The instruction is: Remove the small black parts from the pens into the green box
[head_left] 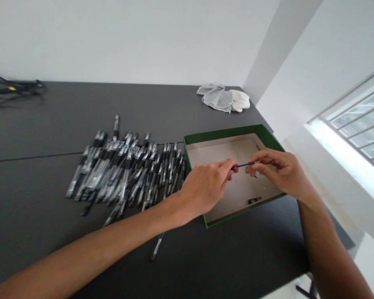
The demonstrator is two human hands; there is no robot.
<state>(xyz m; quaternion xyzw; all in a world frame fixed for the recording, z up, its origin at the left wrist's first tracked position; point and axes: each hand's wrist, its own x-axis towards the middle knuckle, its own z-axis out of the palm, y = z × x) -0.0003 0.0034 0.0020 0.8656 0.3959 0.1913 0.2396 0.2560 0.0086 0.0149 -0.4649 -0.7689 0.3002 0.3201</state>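
Observation:
Over the shallow green box (191,160), both of my hands meet at one slim object. My left hand (207,180) is closed around a pen (235,167), mostly hidden by the fingers, with a dark end showing. A thin dark rod that looks like a pen refill (243,165) runs from it to my right hand (272,166), whose thumb and fingertips pinch it. Small black pieces (254,200) lie inside the box near its front wall. Left of the box spreads a heap of clear pens with black grips (124,166).
A grey cloth (216,97) and a white cloth or glove (239,100) lie at the table's back right. Black cables (15,86) sit at the far left. One pen (157,247) lies apart near my left forearm. Walls stand behind the table (50,120); a barred window is at right.

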